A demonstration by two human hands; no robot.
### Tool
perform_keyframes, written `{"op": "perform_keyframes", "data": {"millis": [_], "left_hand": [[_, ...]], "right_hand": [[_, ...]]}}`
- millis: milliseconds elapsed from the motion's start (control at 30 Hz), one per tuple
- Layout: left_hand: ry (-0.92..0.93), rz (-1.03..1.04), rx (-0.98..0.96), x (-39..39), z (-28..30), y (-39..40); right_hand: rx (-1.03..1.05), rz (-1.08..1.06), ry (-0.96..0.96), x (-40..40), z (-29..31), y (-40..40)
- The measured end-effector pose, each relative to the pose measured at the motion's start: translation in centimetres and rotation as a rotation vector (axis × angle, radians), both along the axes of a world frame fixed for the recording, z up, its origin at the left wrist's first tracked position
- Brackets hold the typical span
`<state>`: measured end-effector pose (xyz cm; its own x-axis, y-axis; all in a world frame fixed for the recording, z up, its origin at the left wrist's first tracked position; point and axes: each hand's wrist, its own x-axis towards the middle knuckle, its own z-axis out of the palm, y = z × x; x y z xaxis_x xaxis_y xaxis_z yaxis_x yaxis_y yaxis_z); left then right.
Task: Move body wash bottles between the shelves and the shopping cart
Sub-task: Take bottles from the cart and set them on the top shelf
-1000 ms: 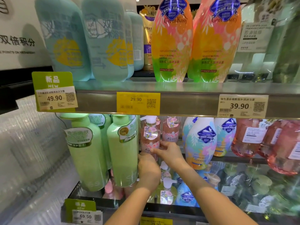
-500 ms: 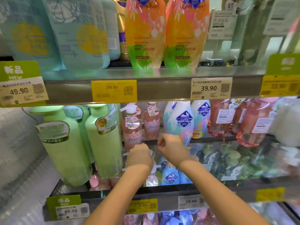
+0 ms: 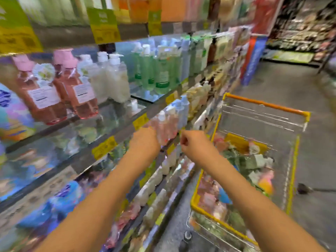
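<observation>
Blur smears the whole head view, so fine detail is lost. Both forearms reach forward over the aisle. The left hand (image 3: pixel 144 142) is raised in front of the grey metal shelf edge (image 3: pixel 125 133), its fingers curled over; a pale pink body wash bottle with a white pump (image 3: pixel 164 127) shows right behind its knuckles, but I cannot tell whether the hand grips it or only overlaps it. The right hand (image 3: pixel 197 146) is just beside the left, apart from it, loosely curled into a fist, and nothing can be seen in it.

Left of the hands, on the glass shelf above, stand two peach-pink bottles with pink caps and white labels (image 3: pixel 60 91), then milky white pump bottles (image 3: pixel 112 80) and clear green pump bottles (image 3: pixel 158 70) further along. Yellow price tags (image 3: pixel 141 120) hang on the shelf edges.

To the right, a wire shopping cart with a yellow rim and orange handle (image 3: pixel 267 104) stands on the grey floor (image 3: pixel 291 84), close to the shelving. Mixed pink, green and white bottles (image 3: pixel 251 157) lie heaped inside it.
</observation>
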<state>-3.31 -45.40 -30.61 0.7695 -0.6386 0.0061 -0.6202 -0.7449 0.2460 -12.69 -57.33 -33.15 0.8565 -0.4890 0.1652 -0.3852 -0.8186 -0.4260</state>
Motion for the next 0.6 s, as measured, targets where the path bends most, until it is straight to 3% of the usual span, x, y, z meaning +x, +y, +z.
{"op": "perform_keyframes", "data": {"millis": [333,433,600], "left_hand": [[0.095,-0.396,0.126,-10.3,-8.5,-18.0],[0.111,-0.459,0.18,-10.2,-10.8,-21.1],[0.26,-0.396,0.258,-7.4,-16.4,-25.4]], "right_hand": [[0.098,-0.484,0.089,-17.4,-5.4,-13.8],[0.132,-0.561,0.12,-18.5,-7.5,-16.3],[0.214,-0.582,0.178,-15.6,-10.8,-20.7]]}}
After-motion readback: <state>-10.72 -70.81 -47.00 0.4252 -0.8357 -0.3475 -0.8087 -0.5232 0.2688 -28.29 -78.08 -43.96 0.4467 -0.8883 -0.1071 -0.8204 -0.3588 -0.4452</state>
